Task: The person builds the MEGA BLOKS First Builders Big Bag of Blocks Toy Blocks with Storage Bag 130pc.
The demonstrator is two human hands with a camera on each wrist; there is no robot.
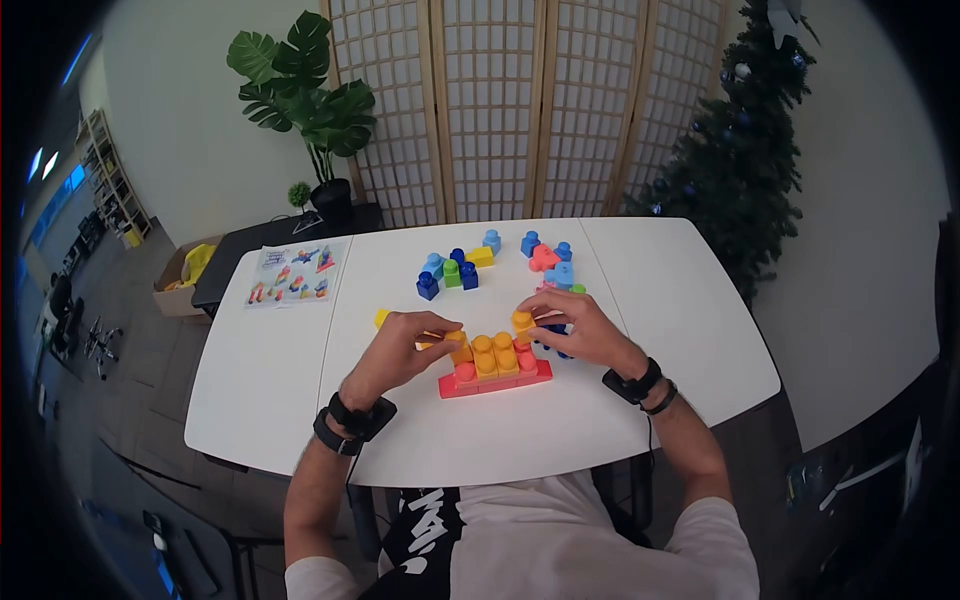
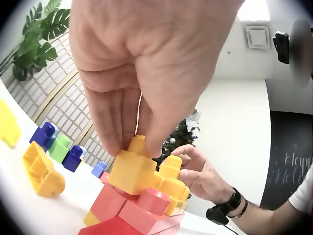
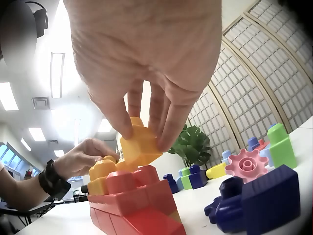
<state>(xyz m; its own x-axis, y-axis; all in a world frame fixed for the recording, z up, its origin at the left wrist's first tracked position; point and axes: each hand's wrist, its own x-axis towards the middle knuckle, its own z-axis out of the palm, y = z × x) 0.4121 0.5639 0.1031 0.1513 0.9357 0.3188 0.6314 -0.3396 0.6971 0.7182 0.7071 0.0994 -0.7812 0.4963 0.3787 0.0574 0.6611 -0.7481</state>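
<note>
A red base of toy building blocks (image 1: 497,384) lies near the table's front, with orange blocks (image 1: 495,356) stacked along its middle. At its left end my left hand (image 1: 405,345) pinches an orange block (image 2: 131,171) between thumb and fingertips, low over the red studs. My right hand (image 1: 583,328) pinches another orange block (image 3: 140,148) by its top, tilted close above the right end of the red blocks (image 3: 146,193). Partly behind the right hand, dark blue blocks (image 3: 261,201) stand on the table. A loose orange block (image 2: 43,171) lies beyond the left hand.
Blue, green and yellow blocks (image 1: 452,273) stand in a group farther back on the white table (image 1: 250,390). A pink gear piece (image 3: 246,165) and a green block (image 3: 282,147) are back right. A printed picture sheet (image 1: 292,274) lies at the back left.
</note>
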